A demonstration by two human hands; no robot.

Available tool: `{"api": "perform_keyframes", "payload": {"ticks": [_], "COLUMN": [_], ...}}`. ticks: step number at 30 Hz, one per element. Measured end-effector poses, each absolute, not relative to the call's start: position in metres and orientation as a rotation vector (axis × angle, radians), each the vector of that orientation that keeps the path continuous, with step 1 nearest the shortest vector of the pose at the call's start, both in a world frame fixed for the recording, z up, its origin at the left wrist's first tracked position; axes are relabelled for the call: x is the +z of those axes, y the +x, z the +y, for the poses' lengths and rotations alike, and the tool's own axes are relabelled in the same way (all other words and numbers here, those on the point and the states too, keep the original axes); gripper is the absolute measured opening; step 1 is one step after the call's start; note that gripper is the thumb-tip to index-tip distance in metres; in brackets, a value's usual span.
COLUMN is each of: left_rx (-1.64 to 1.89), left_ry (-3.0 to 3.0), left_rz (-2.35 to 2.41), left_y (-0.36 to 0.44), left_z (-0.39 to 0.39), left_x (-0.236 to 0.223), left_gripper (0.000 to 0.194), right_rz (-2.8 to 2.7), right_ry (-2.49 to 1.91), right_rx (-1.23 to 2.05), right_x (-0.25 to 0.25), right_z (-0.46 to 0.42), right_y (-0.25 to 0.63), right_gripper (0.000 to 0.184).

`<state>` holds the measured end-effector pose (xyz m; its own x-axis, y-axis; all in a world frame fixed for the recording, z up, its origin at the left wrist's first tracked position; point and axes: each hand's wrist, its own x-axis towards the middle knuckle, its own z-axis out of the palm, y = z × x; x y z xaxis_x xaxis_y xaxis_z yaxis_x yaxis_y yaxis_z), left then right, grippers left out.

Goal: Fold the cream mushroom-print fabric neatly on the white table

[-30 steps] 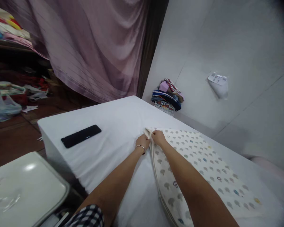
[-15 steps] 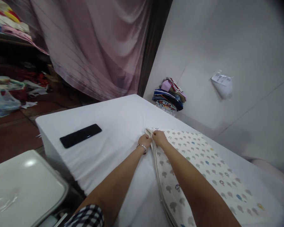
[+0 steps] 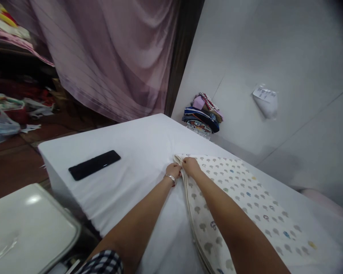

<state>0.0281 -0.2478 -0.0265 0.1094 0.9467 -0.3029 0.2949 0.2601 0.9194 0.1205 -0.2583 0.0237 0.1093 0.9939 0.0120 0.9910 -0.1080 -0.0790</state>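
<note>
Cream mushroom-print cloth (image 3: 263, 198) is pinched at its far corner by the left hand (image 3: 173, 170) and right hand (image 3: 191, 166), fingers closed on it; it spreads rightward over the white sheet (image 3: 143, 140). Leftward lies a black phone (image 3: 95, 164); beyond, piled clothes (image 3: 202, 116); on the wall (image 3: 246, 49), a label (image 3: 264, 94), its characters too small to read

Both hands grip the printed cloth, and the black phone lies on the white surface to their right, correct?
Wrong side: the head view shows the black phone on the white surface to the left of the left hand and right hand, which do grip the printed cloth.
</note>
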Motion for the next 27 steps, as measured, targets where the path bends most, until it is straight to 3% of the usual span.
{"api": "perform_keyframes", "payload": {"ticks": [11,27], "left_rx": [0.767,0.722], "left_ry": [1.208,1.184], "left_rz": [1.384,1.330], "left_y": [0.028,0.031], "left_z": [-0.249,-0.247], "left_x": [-0.026,-0.029], "left_gripper": [0.014,0.026], "right_rz": [-2.218,-2.222], "right_ry": [-2.311,-2.283], "right_rx": [-0.067,0.302], "right_x": [0.038,0.036], "right_z": [-0.257,-0.259], "right_y": [0.124,0.117], "right_gripper": [0.028,0.018]}}
